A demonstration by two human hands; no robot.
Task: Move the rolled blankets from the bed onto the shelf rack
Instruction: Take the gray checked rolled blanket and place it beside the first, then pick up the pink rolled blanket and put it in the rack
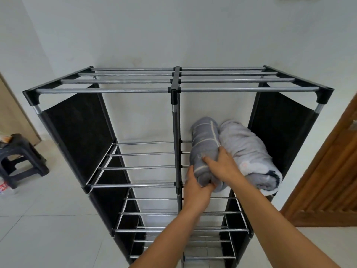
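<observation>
A black and silver shelf rack (pixel 135 90) stands against the white wall. In its upper right compartment lie two rolled blankets side by side. The grey striped rolled blanket (pixel 203 140) is on the left, the paler grey-white rolled blanket (pixel 249 151) on the right, touching it. My left hand (pixel 197 187) grips the near end of the grey striped roll from below and the left. My right hand (pixel 224 165) presses on top of the same roll's near end. The bed is out of view.
A dark plastic stool (pixel 21 157) stands on the tiled floor at the left. A wooden door (pixel 332 180) is at the right, close to the rack's side. The rack's left compartments and lower shelves hold nothing.
</observation>
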